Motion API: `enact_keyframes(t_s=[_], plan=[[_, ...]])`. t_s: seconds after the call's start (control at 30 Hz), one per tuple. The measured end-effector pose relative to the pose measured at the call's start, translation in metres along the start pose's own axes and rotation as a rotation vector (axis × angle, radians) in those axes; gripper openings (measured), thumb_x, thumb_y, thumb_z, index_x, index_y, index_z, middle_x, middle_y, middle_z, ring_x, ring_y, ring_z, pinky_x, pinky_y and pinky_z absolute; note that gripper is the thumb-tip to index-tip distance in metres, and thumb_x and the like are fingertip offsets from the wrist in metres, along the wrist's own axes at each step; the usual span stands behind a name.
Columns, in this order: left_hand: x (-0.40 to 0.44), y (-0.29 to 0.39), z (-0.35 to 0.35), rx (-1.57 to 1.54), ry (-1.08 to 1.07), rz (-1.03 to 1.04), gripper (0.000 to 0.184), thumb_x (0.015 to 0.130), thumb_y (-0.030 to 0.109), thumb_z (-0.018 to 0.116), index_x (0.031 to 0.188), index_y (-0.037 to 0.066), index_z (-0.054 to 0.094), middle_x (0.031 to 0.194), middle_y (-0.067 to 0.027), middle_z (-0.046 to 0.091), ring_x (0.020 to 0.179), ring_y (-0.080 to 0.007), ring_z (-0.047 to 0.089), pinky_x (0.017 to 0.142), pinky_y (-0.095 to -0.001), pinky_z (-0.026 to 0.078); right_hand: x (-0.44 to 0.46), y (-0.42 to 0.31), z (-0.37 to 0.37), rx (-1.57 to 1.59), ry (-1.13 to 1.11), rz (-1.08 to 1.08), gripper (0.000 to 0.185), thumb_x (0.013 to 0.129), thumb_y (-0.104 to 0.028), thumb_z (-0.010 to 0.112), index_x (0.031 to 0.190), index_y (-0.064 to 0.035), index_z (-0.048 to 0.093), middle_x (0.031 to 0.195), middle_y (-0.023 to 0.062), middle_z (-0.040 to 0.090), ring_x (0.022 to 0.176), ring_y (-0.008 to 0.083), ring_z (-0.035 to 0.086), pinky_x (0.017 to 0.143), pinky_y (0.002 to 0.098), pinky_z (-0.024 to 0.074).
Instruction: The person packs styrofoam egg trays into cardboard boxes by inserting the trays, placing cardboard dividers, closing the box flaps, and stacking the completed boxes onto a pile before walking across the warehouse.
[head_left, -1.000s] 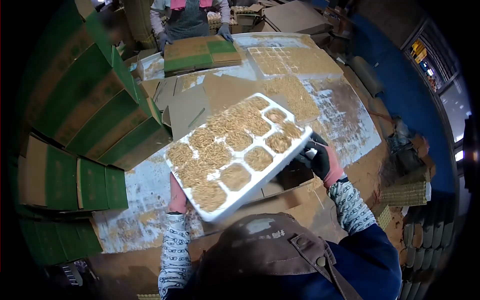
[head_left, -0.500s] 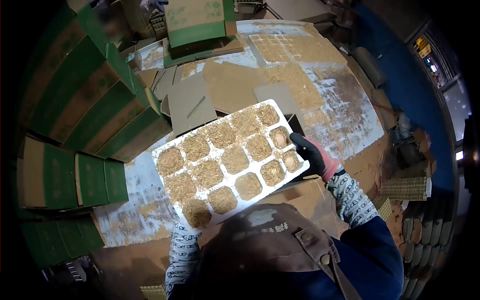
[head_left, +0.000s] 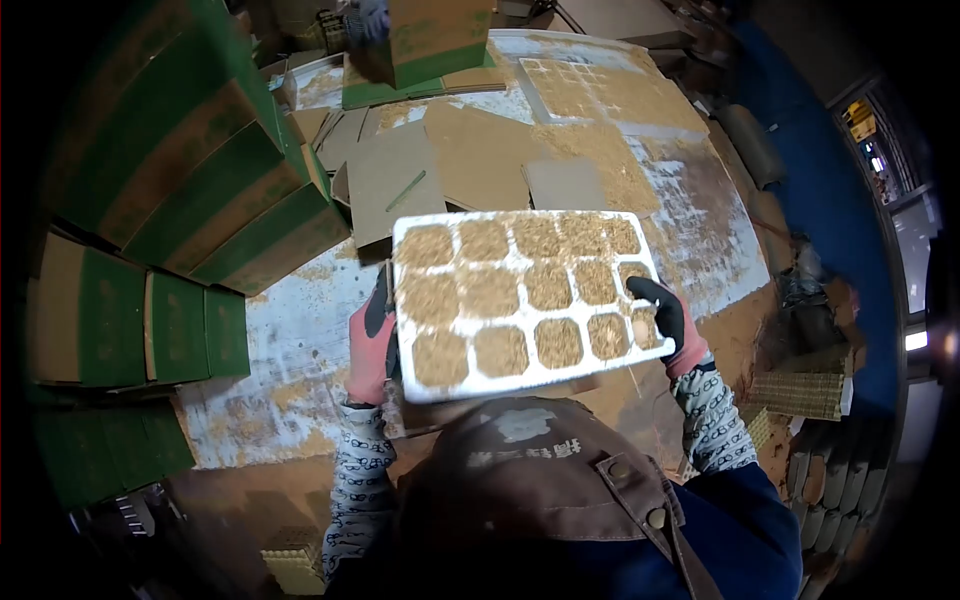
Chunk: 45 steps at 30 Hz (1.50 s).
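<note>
Above the table I hold a white foam tray [head_left: 470, 384], its rows of rounded cells filled with light brown chaff-like bedding. My left hand [head_left: 374, 345], in a pink and black glove, grips the tray's left edge; some fingers are hidden behind it. On the opposite edge is my right hand [head_left: 672, 325], similarly gloved, with fingers curled over the rim by the last column. A pale, egg-like round thing [head_left: 641, 328] shows in the lower right cell. Motion blurs the tray slightly.
Green and brown cartons [head_left: 215, 225] are stacked at left. Flat cardboard sheets [head_left: 480, 150] and a thin green strip [head_left: 406, 190] lie beyond the tray. Another bedding-filled tray [head_left: 560, 90] sits farther back. A co-worker's gloved hand [head_left: 373, 20] is beside a carton [head_left: 440, 40].
The tray has swung from a slant to nearly level and shifted right. My left hand has come into view at its left edge. The co-worker's carton has moved right in view.
</note>
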<state>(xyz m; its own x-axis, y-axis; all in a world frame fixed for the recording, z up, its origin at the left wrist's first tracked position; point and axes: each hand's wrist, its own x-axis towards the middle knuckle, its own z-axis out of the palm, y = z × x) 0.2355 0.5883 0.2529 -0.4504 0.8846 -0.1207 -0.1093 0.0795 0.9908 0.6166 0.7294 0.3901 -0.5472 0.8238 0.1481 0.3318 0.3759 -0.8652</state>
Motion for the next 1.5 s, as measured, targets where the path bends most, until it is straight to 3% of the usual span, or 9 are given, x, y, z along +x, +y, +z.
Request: enact_keyframes(t_s=[0.23, 0.5, 0.6, 0.9, 1.03, 1.13, 1.3, 1.4, 1.5], plan=[[0.002, 0.030, 0.011, 0.101, 0.126, 0.047, 0.040, 0.087, 0.014, 0.058, 0.121, -0.003, 0.048, 0.118, -0.0131, 0.051, 0.107, -0.0190, 0.049, 0.093, -0.0301, 0.039, 0.035, -0.031, 0.008, 0.306, 0.003, 0.371, 0.038, 0.083, -0.018, 0.060, 0.115, 0.0018, 0.055, 0.104, 0.0059, 0.062, 0.093, 0.0111, 0.054, 0.083, 0.0265, 0.0434], [-0.008, 0.036, 0.022, 0.239, 0.179, 0.053, 0.045, 0.083, 0.010, 0.061, 0.122, -0.005, 0.048, 0.118, -0.0159, 0.053, 0.106, -0.0208, 0.050, 0.094, -0.0312, 0.038, 0.003, 0.011, 0.051, -0.865, -0.279, 0.186, 0.081, 0.072, -0.034, 0.071, 0.135, -0.0053, 0.029, 0.140, 0.0241, 0.028, 0.122, 0.0370, 0.040, 0.101, 0.0370, 0.0358], [-0.003, 0.050, 0.023, 0.139, -0.029, 0.071, 0.046, 0.080, 0.006, 0.061, 0.123, -0.006, 0.048, 0.116, -0.0179, 0.056, 0.106, -0.0202, 0.052, 0.093, -0.0309, 0.038, 0.017, -0.057, 0.056, -1.151, -0.228, 0.059, 0.072, 0.060, -0.026, 0.079, 0.119, -0.0071, 0.043, 0.119, 0.0176, 0.046, 0.110, 0.0331, 0.047, 0.090, 0.0412, 0.0412], [-0.005, 0.055, 0.027, 0.270, 0.097, 0.062, 0.044, 0.081, -0.001, 0.051, 0.125, -0.008, 0.046, 0.115, -0.0148, 0.058, 0.105, -0.0162, 0.052, 0.092, -0.0274, 0.038, 0.060, 0.012, 0.060, -0.496, -0.825, 0.015, 0.063, 0.072, -0.031, 0.070, 0.124, -0.0042, 0.046, 0.104, 0.0160, 0.058, 0.094, 0.0242, 0.059, 0.075, 0.0360, 0.0492], [-0.004, 0.080, 0.048, 0.476, 0.082, 0.013, 0.048, 0.080, 0.000, 0.053, 0.126, -0.007, 0.044, 0.116, -0.0159, 0.057, 0.104, -0.0185, 0.052, 0.091, -0.0303, 0.040, 0.091, 0.038, -0.054, 0.573, 0.087, 0.293, 0.032, 0.087, -0.017, 0.053, 0.114, -0.0007, 0.057, 0.093, 0.0069, 0.065, 0.072, 0.0135, 0.062, 0.068, 0.0267, 0.0502], [-0.008, 0.107, 0.076, 0.826, 0.160, 0.134, 0.049, 0.076, 0.004, 0.060, 0.122, -0.005, 0.048, 0.109, -0.0176, 0.057, 0.096, -0.0246, 0.055, 0.086, -0.0351, 0.043, 0.111, 0.246, -0.098, 0.815, 0.701, 0.689, 0.018, 0.085, -0.021, 0.061, 0.095, -0.0054, 0.063, 0.079, 0.0054, 0.062, 0.061, 0.0135, 0.059, 0.054, 0.0264, 0.0511], [-0.014, 0.166, 0.125, 1.544, 0.022, 0.393, 0.041, 0.068, 0.016, 0.071, 0.105, 0.005, 0.057, 0.096, -0.0155, 0.055, 0.088, -0.0310, 0.053, 0.083, -0.0389, 0.043, 0.144, 0.393, -0.058, 0.654, 0.597, 0.733, 0.028, 0.072, -0.034, 0.074, 0.074, -0.0097, 0.060, 0.063, 0.0033, 0.050, 0.047, 0.0141, 0.046, 0.042, 0.0277, 0.0400], [-0.028, 0.146, 0.148, 1.798, -0.759, -0.236, 0.035, 0.070, 0.036, 0.066, 0.094, 0.011, 0.061, 0.095, -0.0113, 0.060, 0.090, -0.0296, 0.059, 0.079, -0.0381, 0.046, 0.180, 0.373, -0.055, 0.717, 0.719, 0.888, 0.035, 0.067, -0.033, 0.078, 0.057, -0.0139, 0.050, 0.047, -0.0004, 0.043, 0.034, 0.0120, 0.037, 0.034, 0.0275, 0.0263], [-0.022, 0.112, 0.151, 1.541, -0.852, -0.078, 0.027, 0.075, 0.033, 0.060, 0.090, 0.010, 0.061, 0.092, -0.0109, 0.062, 0.084, -0.0282, 0.061, 0.075, -0.0370, 0.048, 0.193, 0.381, -0.052, 0.778, 0.922, 0.783, 0.024, 0.072, -0.029, 0.075, 0.067, -0.0126, 0.057, 0.053, -0.0029, 0.046, 0.041, 0.0095, 0.041, 0.038, 0.0252, 0.0286]])
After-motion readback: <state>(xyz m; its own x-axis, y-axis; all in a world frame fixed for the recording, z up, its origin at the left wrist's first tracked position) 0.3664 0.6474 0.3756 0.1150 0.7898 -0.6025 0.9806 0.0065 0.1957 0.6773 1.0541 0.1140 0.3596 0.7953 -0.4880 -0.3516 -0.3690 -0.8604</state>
